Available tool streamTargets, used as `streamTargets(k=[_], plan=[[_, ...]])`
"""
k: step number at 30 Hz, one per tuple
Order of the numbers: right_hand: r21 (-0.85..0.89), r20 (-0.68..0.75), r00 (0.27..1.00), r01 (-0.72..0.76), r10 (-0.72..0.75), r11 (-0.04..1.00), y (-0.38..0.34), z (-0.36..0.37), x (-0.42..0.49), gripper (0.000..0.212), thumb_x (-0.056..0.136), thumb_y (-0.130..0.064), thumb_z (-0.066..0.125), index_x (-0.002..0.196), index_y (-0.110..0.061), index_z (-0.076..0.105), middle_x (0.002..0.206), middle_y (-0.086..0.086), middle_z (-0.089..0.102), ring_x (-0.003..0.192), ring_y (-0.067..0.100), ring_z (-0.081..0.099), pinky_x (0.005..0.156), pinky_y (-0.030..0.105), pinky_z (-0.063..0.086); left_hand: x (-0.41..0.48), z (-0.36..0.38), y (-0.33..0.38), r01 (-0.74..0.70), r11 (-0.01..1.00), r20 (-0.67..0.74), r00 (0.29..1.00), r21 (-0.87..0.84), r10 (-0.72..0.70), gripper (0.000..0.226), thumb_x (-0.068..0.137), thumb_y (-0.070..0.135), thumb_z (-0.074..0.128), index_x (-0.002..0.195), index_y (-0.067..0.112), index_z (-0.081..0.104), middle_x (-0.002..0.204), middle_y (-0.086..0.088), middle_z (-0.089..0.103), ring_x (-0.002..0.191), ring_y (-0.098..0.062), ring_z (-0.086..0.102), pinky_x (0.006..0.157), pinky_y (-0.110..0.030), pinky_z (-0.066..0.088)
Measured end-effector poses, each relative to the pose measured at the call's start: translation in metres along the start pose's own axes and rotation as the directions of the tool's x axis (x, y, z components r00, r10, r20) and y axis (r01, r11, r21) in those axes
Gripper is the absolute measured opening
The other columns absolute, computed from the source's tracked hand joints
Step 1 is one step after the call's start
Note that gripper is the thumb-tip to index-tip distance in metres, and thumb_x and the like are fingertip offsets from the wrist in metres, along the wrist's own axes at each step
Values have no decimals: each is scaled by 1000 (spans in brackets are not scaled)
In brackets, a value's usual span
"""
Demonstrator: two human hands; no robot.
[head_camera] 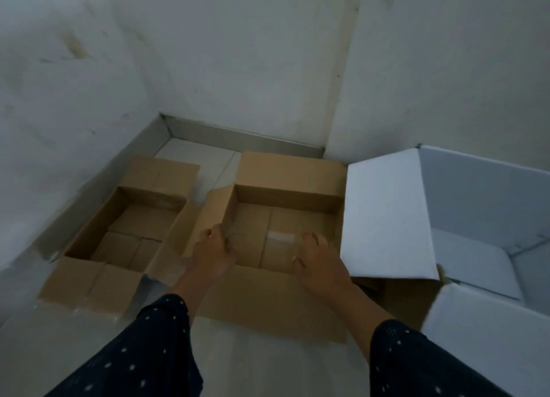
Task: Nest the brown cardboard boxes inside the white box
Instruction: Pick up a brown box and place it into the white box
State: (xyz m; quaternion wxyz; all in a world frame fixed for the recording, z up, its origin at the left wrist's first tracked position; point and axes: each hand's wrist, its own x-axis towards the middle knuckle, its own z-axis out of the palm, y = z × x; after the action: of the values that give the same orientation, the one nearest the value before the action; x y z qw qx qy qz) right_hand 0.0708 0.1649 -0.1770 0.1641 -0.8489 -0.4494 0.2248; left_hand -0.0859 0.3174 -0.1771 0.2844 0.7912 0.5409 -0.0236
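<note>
Two brown cardboard boxes stand open on the floor. The smaller one [131, 224] is at the left, the larger middle one [290, 188] beside it. The big white box [476, 194] stands open at the right, and its left flap [387, 218] leans over the middle box's right side. My left hand [212, 255] is at the middle box's left wall, thumb against the flap and fingers curled inward; the blur hides whether it grips. My right hand [320, 262] hovers over the near right part of that box with its fingers spread, holding nothing.
The boxes sit in a corner between white walls [238, 54] with a grey skirting [244, 136]. The pale tiled floor [259, 364] shows in front of the boxes. My dark dotted sleeves [143, 355] fill the bottom of the view.
</note>
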Motion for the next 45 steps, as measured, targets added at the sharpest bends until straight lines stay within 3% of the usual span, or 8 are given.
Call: streamTargets(k=[10,16,21,30,33,36,40,45], plan=[[-15,189,967,-173,172,985,28,76,-5,53,97,-39,34,147,-22,30,152,7,36,141,28,27,117,51,10,23,31,-63,384,794,167,923,-471,-348,68,87,35,63,140,2,38,138,-13,47,127,-37,46,107,-40,38],[170,75,970,-242,232,955,27,93,-29,27,97,-43,40,93,-25,60,103,3,59,107,26,54,103,44,36,5,49,-83,515,616,315,855,-596,-411,91,81,64,55,150,13,25,154,-10,33,139,-31,34,116,-46,29],[197,79,970,-242,230,950,18,105,-74,35,98,-40,41,65,-29,46,81,-3,55,89,22,55,111,42,17,-36,57,-106,644,435,433,756,-630,-491,95,78,64,60,149,9,27,150,-12,37,134,-32,39,113,-45,33],[156,-110,970,-198,216,968,7,126,-172,17,93,-33,51,91,-27,67,103,-2,61,102,21,49,88,35,45,-135,75,-154,489,448,80,737,-748,-671,42,82,7,70,122,-3,59,128,-21,60,117,-38,53,101,-41,41],[335,-366,719,-490,590,805,8,120,-185,40,84,-26,62,123,-26,54,135,4,40,119,29,37,101,47,35,-158,76,-171,472,463,45,735,-750,-676,39,83,4,68,120,-5,60,124,-23,60,115,-40,53,97,-41,42],[705,-150,325,-627,934,332,25,105,-180,73,79,-26,69,142,-30,33,156,4,17,130,36,32,106,53,30,-176,71,-186,484,467,37,722,-740,-691,39,82,5,68,119,-5,60,123,-23,60,113,-41,54,99,-45,44],[827,96,269,-557,958,74,56,94,-186,97,83,-25,72,153,-26,6,160,16,1,136,38,34,109,46,34,-189,62,-188,435,368,127,770,-822,-625,78,62,44,84,126,6,60,124,-8,61,118,-36,54,106,-50,42],[612,43,350,-750,936,252,62,91,-191,71,81,-33,61,145,-21,33,135,15,52,126,34,39,104,53,36,-185,45,-179,305,264,97,802,-915,-590,67,68,51,78,123,17,61,115,-1,62,107,-24,59,101,-39,46]])
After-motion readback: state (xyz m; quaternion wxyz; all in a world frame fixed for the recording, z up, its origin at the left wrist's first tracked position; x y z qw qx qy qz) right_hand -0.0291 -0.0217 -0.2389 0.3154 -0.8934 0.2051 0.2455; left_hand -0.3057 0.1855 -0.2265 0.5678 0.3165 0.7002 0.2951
